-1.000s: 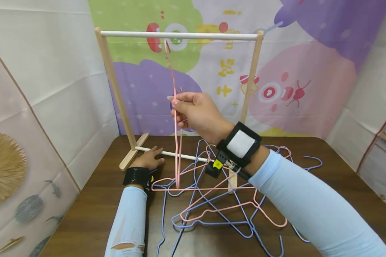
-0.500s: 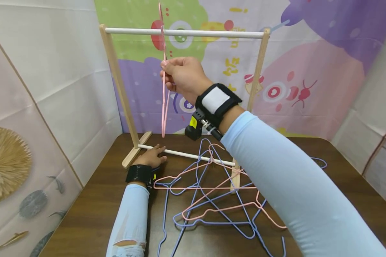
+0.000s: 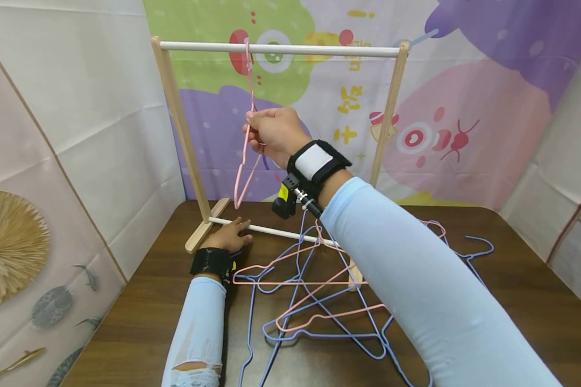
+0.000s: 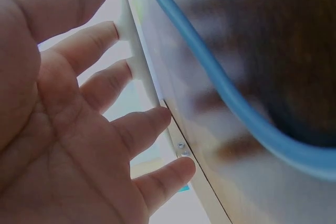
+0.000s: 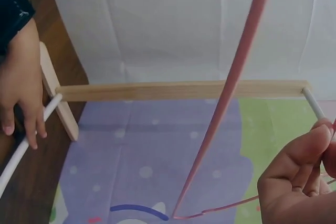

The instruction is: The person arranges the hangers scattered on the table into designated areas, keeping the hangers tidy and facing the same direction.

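My right hand (image 3: 278, 134) pinches a pink clothes hanger (image 3: 242, 161) just below its neck. The hanger's hook reaches up to the white top rail (image 3: 319, 50) of a wooden rack and appears looped over it, left of centre. In the right wrist view one long pink side of the hanger (image 5: 220, 103) slants past the camera. My left hand (image 3: 226, 236) rests at the rack's lower white bar (image 3: 281, 233), near its left foot. Its fingers (image 4: 152, 129) are spread and fairly straight in the left wrist view, with a blue hanger wire (image 4: 231, 103) close by.
Loose blue hangers (image 3: 331, 337) and pink hangers (image 3: 290, 283) lie tangled on the brown table (image 3: 140, 322), in front of the rack and across its lower bar. Wooden posts (image 3: 181, 123) hold the rail. A patterned cloth (image 3: 329, 161) hangs behind.
My right hand lifted the pink hanger until its hook rose above the top rail, then lowered it slightly so the hook meets the rail. My left hand stayed at the lower bar.
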A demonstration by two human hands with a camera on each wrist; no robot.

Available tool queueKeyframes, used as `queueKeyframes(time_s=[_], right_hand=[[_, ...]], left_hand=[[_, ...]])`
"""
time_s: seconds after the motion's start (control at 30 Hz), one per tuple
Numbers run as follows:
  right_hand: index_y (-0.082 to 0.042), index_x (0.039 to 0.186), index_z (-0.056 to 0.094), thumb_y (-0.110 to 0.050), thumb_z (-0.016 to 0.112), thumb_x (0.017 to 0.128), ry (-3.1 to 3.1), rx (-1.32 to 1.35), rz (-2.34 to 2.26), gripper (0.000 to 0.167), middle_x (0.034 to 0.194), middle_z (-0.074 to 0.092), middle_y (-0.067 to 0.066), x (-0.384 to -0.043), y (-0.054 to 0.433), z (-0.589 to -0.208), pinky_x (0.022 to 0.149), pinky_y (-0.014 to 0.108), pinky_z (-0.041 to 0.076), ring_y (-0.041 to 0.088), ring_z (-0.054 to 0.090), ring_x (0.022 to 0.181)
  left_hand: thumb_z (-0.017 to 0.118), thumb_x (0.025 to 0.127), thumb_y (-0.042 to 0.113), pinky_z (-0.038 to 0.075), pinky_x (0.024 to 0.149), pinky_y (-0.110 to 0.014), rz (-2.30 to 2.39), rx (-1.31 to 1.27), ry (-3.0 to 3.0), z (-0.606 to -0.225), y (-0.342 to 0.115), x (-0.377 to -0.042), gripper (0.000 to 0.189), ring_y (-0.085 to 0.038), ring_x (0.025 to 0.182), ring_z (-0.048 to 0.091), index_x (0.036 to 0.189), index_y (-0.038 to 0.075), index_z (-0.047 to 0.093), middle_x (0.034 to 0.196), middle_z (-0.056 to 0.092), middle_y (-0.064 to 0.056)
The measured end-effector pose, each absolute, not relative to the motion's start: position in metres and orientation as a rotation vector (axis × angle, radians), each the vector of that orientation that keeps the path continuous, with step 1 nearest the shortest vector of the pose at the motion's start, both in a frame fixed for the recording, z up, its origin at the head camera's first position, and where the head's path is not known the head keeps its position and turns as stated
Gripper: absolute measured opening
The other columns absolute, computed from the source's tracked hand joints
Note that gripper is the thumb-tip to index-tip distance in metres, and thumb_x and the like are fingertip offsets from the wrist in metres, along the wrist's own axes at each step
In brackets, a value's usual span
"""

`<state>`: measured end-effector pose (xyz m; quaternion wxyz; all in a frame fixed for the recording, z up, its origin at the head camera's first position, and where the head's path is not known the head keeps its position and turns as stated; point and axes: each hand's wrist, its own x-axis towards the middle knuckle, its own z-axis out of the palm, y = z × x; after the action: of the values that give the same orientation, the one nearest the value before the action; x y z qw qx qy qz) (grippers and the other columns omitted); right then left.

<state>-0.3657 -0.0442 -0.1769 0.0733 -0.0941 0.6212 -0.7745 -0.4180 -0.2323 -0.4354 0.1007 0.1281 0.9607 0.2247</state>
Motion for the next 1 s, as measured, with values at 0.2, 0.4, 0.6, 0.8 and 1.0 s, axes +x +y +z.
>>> queueKeyframes(time_s=[0.2, 0.4, 0.6, 0.8, 1.0], right_hand=[[0.003, 0.106, 0.064, -0.02, 0.057, 0.106, 1.901, -0.288, -2.282, 0.024, 0.076, 0.058, 0.007, -0.366, -0.035, -0.185, 0.054, 0.019, 0.048, 0.012, 0.054, 0.058], [0.0, 0.105, 0.065, -0.015, 0.058, 0.106, 1.967, -0.255, -2.211, 0.016, 0.077, 0.06, 0.007, -0.366, -0.014, -0.199, 0.053, 0.019, 0.047, 0.011, 0.054, 0.058], [-0.003, 0.1, 0.065, -0.01, 0.061, 0.103, 2.035, -0.206, -2.101, 0.009, 0.075, 0.062, 0.004, -0.368, 0.006, -0.216, 0.054, 0.02, 0.048, 0.01, 0.055, 0.057], [-0.004, 0.096, 0.065, -0.011, 0.061, 0.103, 2.065, -0.172, -2.049, 0.011, 0.075, 0.062, 0.004, -0.37, 0.019, -0.233, 0.054, 0.02, 0.048, 0.009, 0.055, 0.056], [-0.002, 0.094, 0.065, -0.008, 0.059, 0.102, 2.067, -0.076, -1.992, 0.011, 0.068, 0.062, 0.001, -0.369, 0.034, -0.261, 0.049, 0.018, 0.047, 0.007, 0.054, 0.051]], left_hand=[[0.053, 0.106, 0.024, 0.023, 0.121, -0.061, 0.649, 0.379, 2.852, -0.435, -0.232, -0.417, 0.061, -0.052, 0.149, 0.021, 0.158, 0.001, 0.034, 0.164, 0.02, -0.031], [0.052, 0.106, 0.024, 0.023, 0.121, -0.06, 0.653, 0.363, 2.848, -0.434, -0.234, -0.416, 0.06, -0.051, 0.149, 0.023, 0.159, 0.001, 0.033, 0.165, 0.019, -0.03], [0.052, 0.106, 0.024, 0.023, 0.121, -0.06, 0.659, 0.365, 2.846, -0.434, -0.237, -0.416, 0.06, -0.052, 0.149, 0.023, 0.159, 0.001, 0.033, 0.165, 0.019, -0.03], [0.053, 0.106, 0.025, 0.024, 0.121, -0.06, 0.653, 0.379, 2.853, -0.436, -0.242, -0.416, 0.061, -0.052, 0.148, 0.023, 0.158, 0.0, 0.033, 0.164, 0.019, -0.031], [0.053, 0.106, 0.024, 0.025, 0.12, -0.06, 0.66, 0.388, 2.854, -0.435, -0.24, -0.416, 0.061, -0.053, 0.148, 0.024, 0.158, -0.001, 0.034, 0.163, 0.02, -0.033]])
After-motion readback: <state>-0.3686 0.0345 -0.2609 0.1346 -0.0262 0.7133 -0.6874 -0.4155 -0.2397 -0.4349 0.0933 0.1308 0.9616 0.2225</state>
